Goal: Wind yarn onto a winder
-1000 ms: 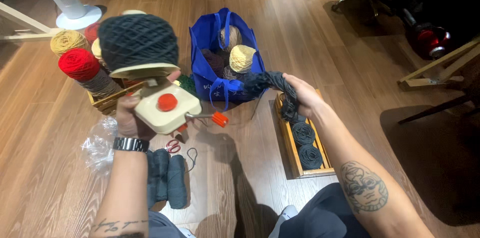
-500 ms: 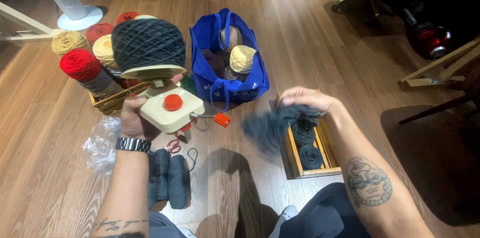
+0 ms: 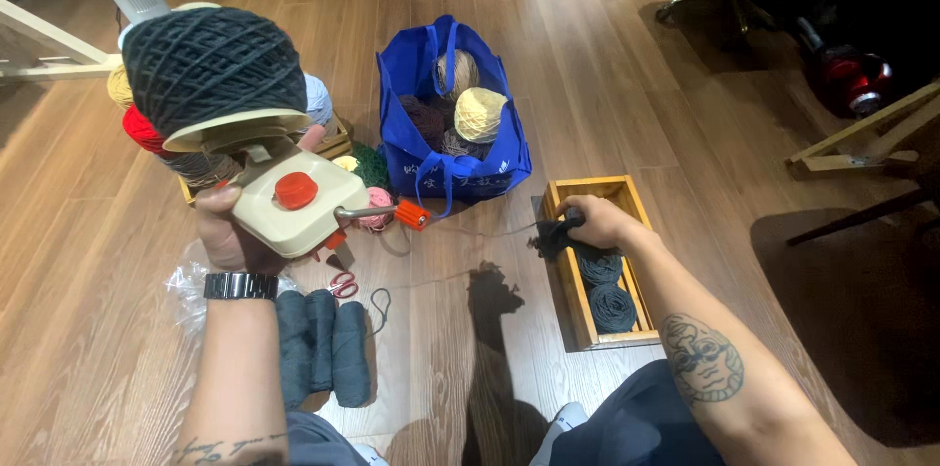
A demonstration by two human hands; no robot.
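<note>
The right hand (image 3: 599,221) closed around a dark yarn bundle (image 3: 554,234) at the edge of the wooden box (image 3: 566,275), above two wound dark balls (image 3: 605,287). The left hand (image 3: 227,231) gripped a cream yarn winder (image 3: 292,202) carrying a big dark yarn cake (image 3: 212,67). A blue bag (image 3: 421,148) stood between them, with dark skeins (image 3: 323,344) on the floor.

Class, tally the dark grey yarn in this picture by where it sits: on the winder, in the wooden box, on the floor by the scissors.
On the yarn winder: 1 wound cake
In the wooden box: 3, one under the right hand
On the floor: 3 skeins by the scissors
Total: 7
</note>
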